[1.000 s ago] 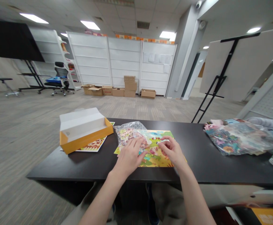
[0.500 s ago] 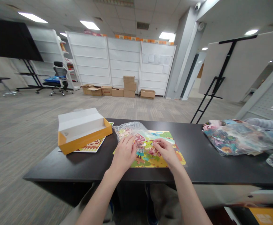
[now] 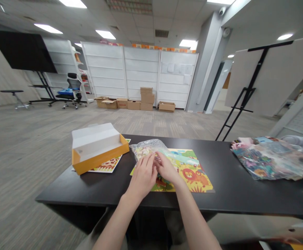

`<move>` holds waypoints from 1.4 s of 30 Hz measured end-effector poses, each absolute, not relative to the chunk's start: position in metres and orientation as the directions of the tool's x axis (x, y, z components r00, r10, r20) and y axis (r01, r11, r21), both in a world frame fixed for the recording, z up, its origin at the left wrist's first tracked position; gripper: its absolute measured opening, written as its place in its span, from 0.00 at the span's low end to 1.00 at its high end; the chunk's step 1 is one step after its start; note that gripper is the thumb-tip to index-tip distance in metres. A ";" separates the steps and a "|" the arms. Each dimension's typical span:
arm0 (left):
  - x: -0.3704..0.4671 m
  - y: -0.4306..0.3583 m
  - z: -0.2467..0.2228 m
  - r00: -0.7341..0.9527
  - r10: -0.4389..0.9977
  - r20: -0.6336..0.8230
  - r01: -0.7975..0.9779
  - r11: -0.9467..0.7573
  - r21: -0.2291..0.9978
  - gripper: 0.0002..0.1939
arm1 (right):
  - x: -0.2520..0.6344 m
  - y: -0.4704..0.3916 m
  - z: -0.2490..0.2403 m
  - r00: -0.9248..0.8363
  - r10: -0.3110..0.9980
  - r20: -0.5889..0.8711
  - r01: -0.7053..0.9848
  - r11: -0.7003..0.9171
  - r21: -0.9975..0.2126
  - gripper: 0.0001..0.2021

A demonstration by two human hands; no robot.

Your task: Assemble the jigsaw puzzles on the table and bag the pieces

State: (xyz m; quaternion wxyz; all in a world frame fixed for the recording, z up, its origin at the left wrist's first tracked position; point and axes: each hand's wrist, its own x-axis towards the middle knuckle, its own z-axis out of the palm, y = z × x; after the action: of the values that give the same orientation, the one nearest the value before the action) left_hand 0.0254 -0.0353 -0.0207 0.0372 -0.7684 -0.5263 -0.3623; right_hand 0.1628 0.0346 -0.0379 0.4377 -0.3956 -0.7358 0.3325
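A clear plastic bag [image 3: 149, 144] with colourful pieces inside lies on a bright picture board [image 3: 190, 170] with printed animals, a lion among them. My left hand [image 3: 144, 173] is closed at the bag's near edge, its fingers together and bent. My right hand [image 3: 167, 169] meets it there, its fingers drawn together against the left fingertips. What the fingers hold is hidden. Both hands cover the left part of the board.
An open yellow box [image 3: 102, 158] with a white inside sits at the left on a printed sheet [image 3: 108, 167]. Plastic-wrapped colourful goods [image 3: 273, 158] lie at the right of the black table [image 3: 219, 194]. Beyond stand cardboard boxes [image 3: 134, 105] and a stand [image 3: 242, 99].
My right hand has moved left from the board's middle to meet my left hand at the bag, uncovering the lion print. The view has shifted slightly.
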 end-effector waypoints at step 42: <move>0.025 -0.045 -0.027 0.220 0.917 0.333 0.927 -0.302 0.220 0.13 | 0.320 0.060 -0.034 -0.103 0.972 0.211 0.681 0.224 -0.697 0.10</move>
State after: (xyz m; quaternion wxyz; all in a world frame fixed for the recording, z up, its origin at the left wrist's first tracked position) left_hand 0.0247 -0.0453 -0.0273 0.0128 -0.7808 -0.5906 -0.2034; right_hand 0.3200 0.0597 -0.0340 0.3299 -0.5827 -0.7092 0.2207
